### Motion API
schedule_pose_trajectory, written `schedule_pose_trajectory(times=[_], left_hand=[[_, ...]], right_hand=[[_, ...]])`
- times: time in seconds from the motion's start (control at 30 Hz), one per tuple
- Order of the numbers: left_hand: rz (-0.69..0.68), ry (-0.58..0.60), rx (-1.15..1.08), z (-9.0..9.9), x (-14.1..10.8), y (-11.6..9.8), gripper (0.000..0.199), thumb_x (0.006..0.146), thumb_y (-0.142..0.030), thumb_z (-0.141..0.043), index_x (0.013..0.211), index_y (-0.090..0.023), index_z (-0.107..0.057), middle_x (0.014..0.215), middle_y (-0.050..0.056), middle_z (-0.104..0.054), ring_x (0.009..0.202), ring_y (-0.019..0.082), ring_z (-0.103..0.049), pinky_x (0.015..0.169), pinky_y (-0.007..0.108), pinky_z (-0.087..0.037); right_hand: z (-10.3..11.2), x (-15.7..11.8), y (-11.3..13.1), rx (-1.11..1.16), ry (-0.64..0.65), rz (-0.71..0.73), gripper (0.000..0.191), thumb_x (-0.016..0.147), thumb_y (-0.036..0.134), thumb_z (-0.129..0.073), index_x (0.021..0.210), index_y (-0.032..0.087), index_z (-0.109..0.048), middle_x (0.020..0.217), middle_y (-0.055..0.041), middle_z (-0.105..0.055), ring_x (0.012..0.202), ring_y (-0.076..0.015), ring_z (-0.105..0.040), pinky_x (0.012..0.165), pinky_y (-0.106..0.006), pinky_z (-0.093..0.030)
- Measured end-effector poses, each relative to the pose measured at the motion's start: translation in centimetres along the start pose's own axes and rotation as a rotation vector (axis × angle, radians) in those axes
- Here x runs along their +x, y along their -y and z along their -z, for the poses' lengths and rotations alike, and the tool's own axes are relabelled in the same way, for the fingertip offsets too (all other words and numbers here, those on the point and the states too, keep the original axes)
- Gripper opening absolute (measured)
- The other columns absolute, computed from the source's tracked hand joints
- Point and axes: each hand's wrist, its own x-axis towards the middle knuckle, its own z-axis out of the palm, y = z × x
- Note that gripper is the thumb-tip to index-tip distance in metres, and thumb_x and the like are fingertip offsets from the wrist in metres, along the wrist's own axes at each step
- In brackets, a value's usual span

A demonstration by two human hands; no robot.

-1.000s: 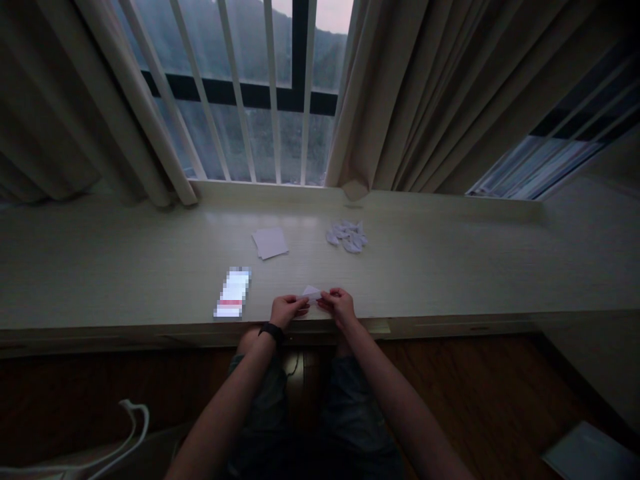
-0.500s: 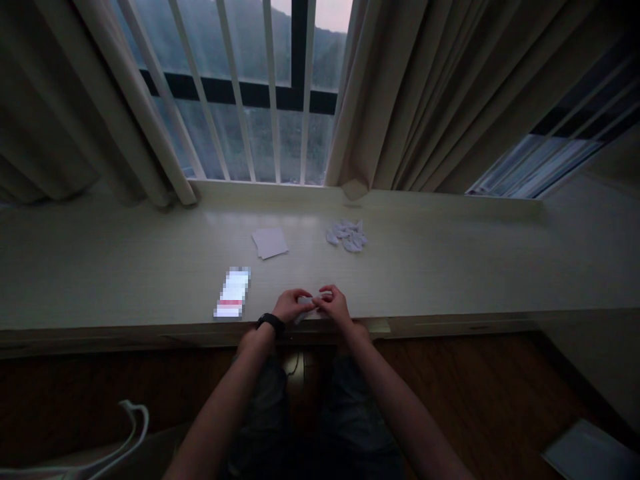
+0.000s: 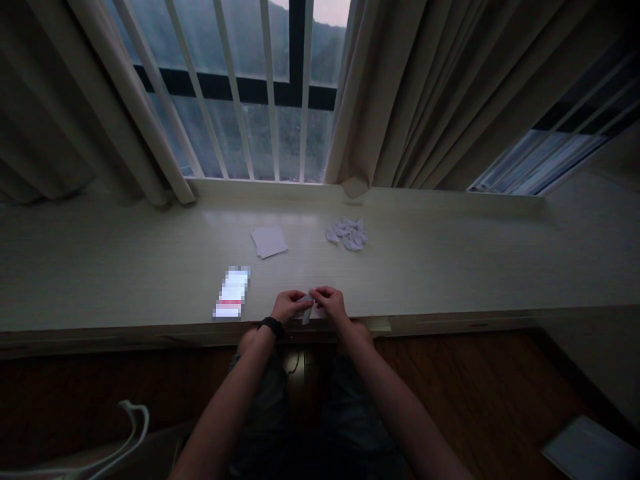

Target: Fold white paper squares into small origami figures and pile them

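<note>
Left hand (image 3: 287,305) and right hand (image 3: 331,303) are pinching white paper (image 3: 307,315); likely light, easily creased, best held by its edges.

Left hand (image 3: 287,307), right hand (image 3: 333,305): two, on one paper (image 3: 307,313)! From there, one phone (image 3: 232,292) at nine o'clock, at least two sheets (image 3: 270,242) at eleven, one heap of scraps (image 3: 353,238) at one!
</note>
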Motion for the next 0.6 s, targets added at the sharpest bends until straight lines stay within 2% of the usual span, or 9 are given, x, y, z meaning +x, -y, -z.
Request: schedule_pose_trajectory(times=[0.37,0.6], left_hand=[[-0.012,0.002,0.030,0.39,0.02,0.16,0.035,0.057,-0.038,-0.078,0.079,-0.012,-0.070,0.070,0.003,-0.067,0.061,0.013,-0.057,0.055,0.024,-0.042],[0.003,0.013,0.057,0.52,0.36,0.71,0.036,0.057,-0.039,-0.079,0.080,-0.012,-0.070,0.072,0.004,-0.067,0.062,0.014,-0.058,0.057,0.024,-0.044]], right_hand=[[0.14,0.03,0.75,0.033,0.002,0.019,0.023,0.058,0.037,-0.074,0.062,0.015,-0.067,0.058,-0.0007,-0.062,0.052,-0.0105,-0.048,0.050,-0.023,-0.039],[-0.19,-0.01,0.43,0.071,-0.019,-0.036,0.023,0.057,0.037,-0.072,0.061,0.016,-0.064,0.056,0.0008,-0.059,0.049,-0.0100,-0.046,0.047,-0.023,-0.037]])
